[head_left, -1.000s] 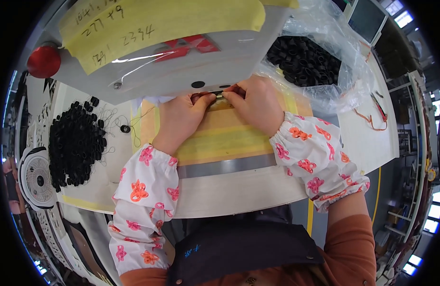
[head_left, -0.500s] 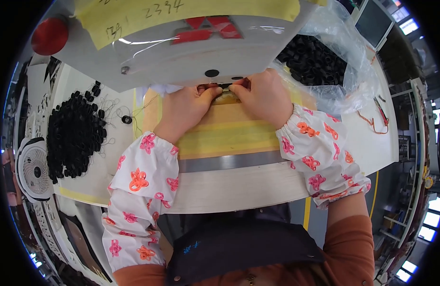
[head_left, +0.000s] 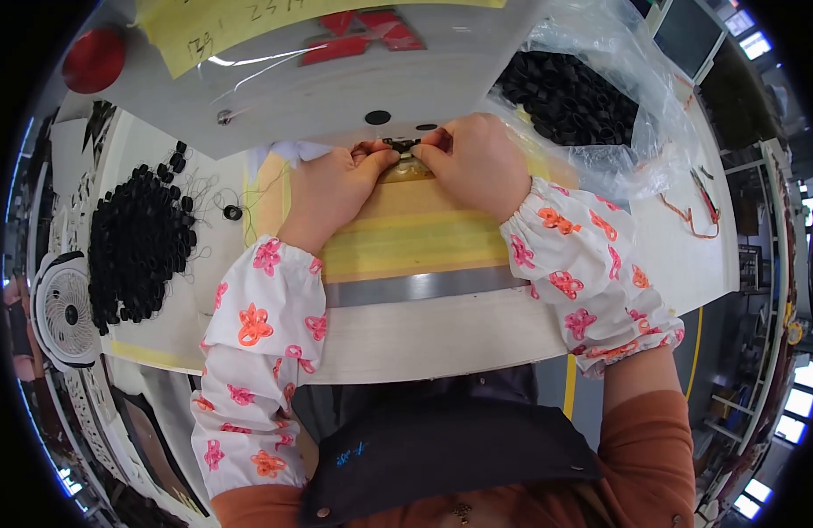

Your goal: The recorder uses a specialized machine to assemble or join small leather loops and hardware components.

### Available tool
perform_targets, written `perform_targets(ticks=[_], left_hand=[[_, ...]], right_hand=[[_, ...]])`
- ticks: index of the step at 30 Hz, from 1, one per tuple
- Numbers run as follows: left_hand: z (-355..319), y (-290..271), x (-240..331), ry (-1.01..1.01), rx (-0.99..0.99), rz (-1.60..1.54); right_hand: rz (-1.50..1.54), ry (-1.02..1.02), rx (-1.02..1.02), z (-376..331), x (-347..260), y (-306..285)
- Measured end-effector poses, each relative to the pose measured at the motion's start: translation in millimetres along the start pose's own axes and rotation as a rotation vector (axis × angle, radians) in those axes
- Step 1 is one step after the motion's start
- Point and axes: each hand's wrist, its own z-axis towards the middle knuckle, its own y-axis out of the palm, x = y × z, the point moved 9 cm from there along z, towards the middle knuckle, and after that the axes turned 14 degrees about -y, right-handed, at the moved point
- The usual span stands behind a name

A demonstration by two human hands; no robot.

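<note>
Below the grey sewing machine head (head_left: 327, 88), my two hands meet at the small metal work area. My left hand (head_left: 336, 187) is closed, thumb and forefinger pinching the left end of a small black strip (head_left: 401, 144). From the other side, my right hand (head_left: 484, 165) pinches the same strip between thumb and bent fingers. Most of the strip is hidden by the fingertips and the machine's shadow. It looks like the black fabric loops (head_left: 569, 99) in the clear plastic bag (head_left: 613, 163) at the right.
Left of my arm lies a heap of black loops (head_left: 138, 246) with loose thread ends, and a single loop (head_left: 232, 212) beside it. A white fan (head_left: 69, 312) stands at the far left. Orange-handled snips (head_left: 713, 209) lie on the right. Yellow tape (head_left: 398, 251) covers the table before me.
My head view has shifted slightly, so the machine sits a little higher and further left. Both hands stay at the black strip, with the right fingers a bit more curled.
</note>
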Motion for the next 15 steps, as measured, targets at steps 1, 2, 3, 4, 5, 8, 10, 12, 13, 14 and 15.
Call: perform_targets(ticks=[1,2,3,4,5,8,10,12,13,14,15], left_hand=[[1.9,1.4,2.4,0.049,0.015,-0.017],[3.2,1.1,6.5,0.100,0.030,-0.034],[5.2,2.7,8.0,0.105,0.036,-0.033],[8.2,6.1,7.6,0.068,0.009,0.000],[11.6,6.8,6.3,0.032,-0.013,0.032],[6.1,-6.1,-0.5,0.003,-0.004,0.023],[4.5,-5.3,0.2,0.102,-0.004,-0.011],[-1.3,-3.1,10.4,0.310,0.177,0.025],[1.6,-1.9,-4.5,0.339,0.194,-0.006],[-10.4,-4.9,13.4,0.306,0.218,0.047],[-17.7,-7.5,20.3,0.307,0.244,0.156]], right_hand=[[0.019,0.019,-0.012,0.8,4.4,-0.5],[0.037,0.036,-0.025,1.6,7.7,-1.4],[0.037,0.031,-0.020,0.9,9.5,-3.1],[0.038,0.014,-0.003,1.6,9.6,-6.3],[0.041,-0.008,0.015,4.1,8.4,-10.0],[0.007,0.006,-0.046,11.7,-0.8,0.9],[-0.029,0.031,-0.085,7.2,-0.9,5.9],[-0.028,0.051,-0.096,-2.0,11.0,6.9],[-0.079,0.006,-0.121,-0.6,1.0,11.7],[-0.115,0.070,-0.137,-6.7,9.7,3.5],[-0.112,0.010,-0.094,-10.0,11.8,-1.8]])
